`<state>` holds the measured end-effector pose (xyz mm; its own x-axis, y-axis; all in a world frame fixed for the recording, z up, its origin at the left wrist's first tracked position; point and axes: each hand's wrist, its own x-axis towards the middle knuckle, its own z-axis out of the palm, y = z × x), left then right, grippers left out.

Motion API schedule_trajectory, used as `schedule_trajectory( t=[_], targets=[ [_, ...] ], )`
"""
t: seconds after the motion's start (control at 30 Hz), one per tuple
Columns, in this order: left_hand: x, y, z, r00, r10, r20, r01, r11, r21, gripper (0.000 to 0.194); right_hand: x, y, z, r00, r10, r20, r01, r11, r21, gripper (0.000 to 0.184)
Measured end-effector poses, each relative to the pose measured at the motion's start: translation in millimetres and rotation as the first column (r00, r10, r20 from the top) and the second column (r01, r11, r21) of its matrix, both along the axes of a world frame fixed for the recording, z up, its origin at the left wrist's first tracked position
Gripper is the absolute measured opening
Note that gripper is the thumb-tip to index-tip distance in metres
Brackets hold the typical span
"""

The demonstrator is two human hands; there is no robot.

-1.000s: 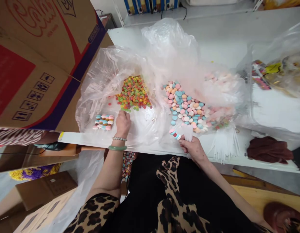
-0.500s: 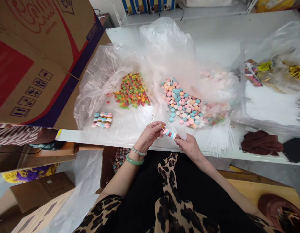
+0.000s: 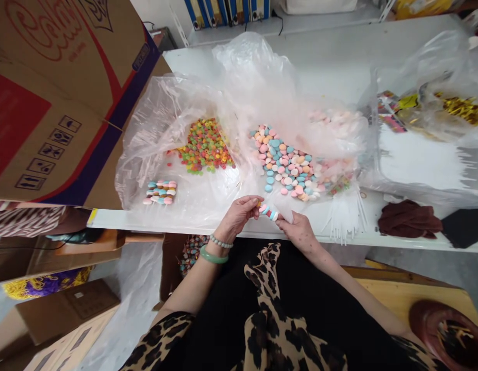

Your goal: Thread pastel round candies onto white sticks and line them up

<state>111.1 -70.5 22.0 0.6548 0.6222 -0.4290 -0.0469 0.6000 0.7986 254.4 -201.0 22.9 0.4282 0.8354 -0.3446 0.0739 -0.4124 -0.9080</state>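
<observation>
Between my two hands is a candy skewer (image 3: 268,212) strung with pink, blue and white pieces and something reddish-brown among them. My left hand (image 3: 241,214), wearing a bead bracelet and a green bangle, is closed in a pinch at its upper left end, where a small yellow ring candy (image 3: 259,204) shows. At the lower right end, my right hand (image 3: 299,232) is closed around the skewer; a bit of clear plastic (image 3: 287,210) sticks up beside its thumb. Just beyond lies a pile of pastel candies (image 3: 289,170). Farther left is a heap of coloured ring candies (image 3: 208,147).
Several filled skewers (image 3: 160,192) lie at left on plastic sheeting. White sticks (image 3: 345,216) fan over the table edge at right, beside a brown cloth (image 3: 409,219). A large cardboard box (image 3: 68,103) borders the left side. A clear bin (image 3: 420,159) stands at right.
The view has shifted slightly, so the table's things sit a little farther left. Both hands keep their hold on the skewer, with hardly any movement.
</observation>
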Motion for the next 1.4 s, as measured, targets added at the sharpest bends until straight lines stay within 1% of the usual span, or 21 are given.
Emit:
schedule_trajectory(
  t=[0.1,0.2,0.27,0.33,0.47,0.63,0.73,0.87,0.93,1.0,1.07,1.17,1.27,1.33,1.4],
  targets=[
    [6.3,-4.6,-5.8,0.996,0.086,-0.018,-0.087,0.996,-0.013,0.033,-3.2,1.0,1.9,0.998,-0.049,0.044,0.048,0.999,0.018,0.016],
    [11.2,-7.3,-11.7,0.989,0.147,0.022,-0.144,0.983,-0.114,0.033,-4.9,3.5,1.1,0.996,-0.092,0.019,0.092,0.996,0.01,0.015],
    [11.6,-7.3,-13.6,0.988,0.147,0.047,-0.136,0.975,-0.175,0.034,-4.4,5.0,-0.8,0.997,-0.082,-0.003,0.082,0.997,-0.01,0.013],
    [10.2,-6.4,-13.7,0.99,0.133,0.055,-0.121,0.975,-0.187,0.034,-3.0,5.9,-3.0,0.998,-0.062,-0.013,0.062,0.998,-0.027,0.013],
    [6.8,-3.0,-12.2,0.992,0.122,0.034,-0.116,0.983,-0.139,0.033,0.2,5.9,-6.6,1.0,-0.017,0.012,0.018,0.999,-0.046,0.015],
    [7.4,-0.6,-11.4,0.995,0.097,-0.011,-0.097,0.99,-0.1,0.035,3.0,3.9,-7.6,0.996,0.049,0.071,-0.047,0.998,-0.032,0.015],
    [12.5,-4.7,-12.1,0.997,0.071,-0.023,-0.073,0.993,-0.09,0.035,1.1,6.4,-5.4,0.994,0.033,0.101,-0.031,0.999,-0.017,0.014],
    [23.3,-12.3,-13.0,0.997,0.076,0.02,-0.072,0.986,-0.148,0.033,-2.7,12.9,-2.3,0.987,-0.046,0.151,0.043,0.999,0.027,0.018],
    [27.2,-13.6,-12.8,0.994,0.103,0.03,-0.096,0.98,-0.176,0.031,-1.2,13.2,-3.6,0.992,-0.052,0.112,0.05,0.999,0.021,0.018],
    [29.2,-13.1,-12.8,0.99,0.136,0.027,-0.129,0.973,-0.191,0.028,2.8,10.1,-7.5,0.999,-0.019,0.048,0.019,1.0,0.002,0.018],
    [30.3,-12.9,-14.1,0.988,0.154,0.014,-0.148,0.967,-0.206,0.028,7.1,4.8,-13.0,0.999,0.004,0.035,-0.004,1.0,-0.01,0.017],
    [35.4,-17.8,-18.4,0.986,0.165,-0.022,-0.166,0.952,-0.258,0.029,9.2,-1.1,-20.8,0.996,-0.039,0.08,0.04,0.999,-0.01,0.013],
    [46.3,-29.0,-21.8,0.98,0.198,-0.026,-0.197,0.93,-0.311,0.027,6.0,-0.1,-25.9,0.991,-0.092,0.096,0.092,0.996,-0.002,0.014],
    [54.2,-35.8,-20.9,0.98,0.198,-0.02,-0.195,0.931,-0.309,0.028,5.0,2.8,-27.9,0.988,-0.129,0.079,0.13,0.992,0.0,0.015],
    [60.3,-38.3,-17.8,0.986,0.163,-0.025,-0.163,0.945,-0.284,0.03,7.4,4.9,-28.9,0.983,-0.182,0.018,0.182,0.983,-0.013,0.016]
  ],
)
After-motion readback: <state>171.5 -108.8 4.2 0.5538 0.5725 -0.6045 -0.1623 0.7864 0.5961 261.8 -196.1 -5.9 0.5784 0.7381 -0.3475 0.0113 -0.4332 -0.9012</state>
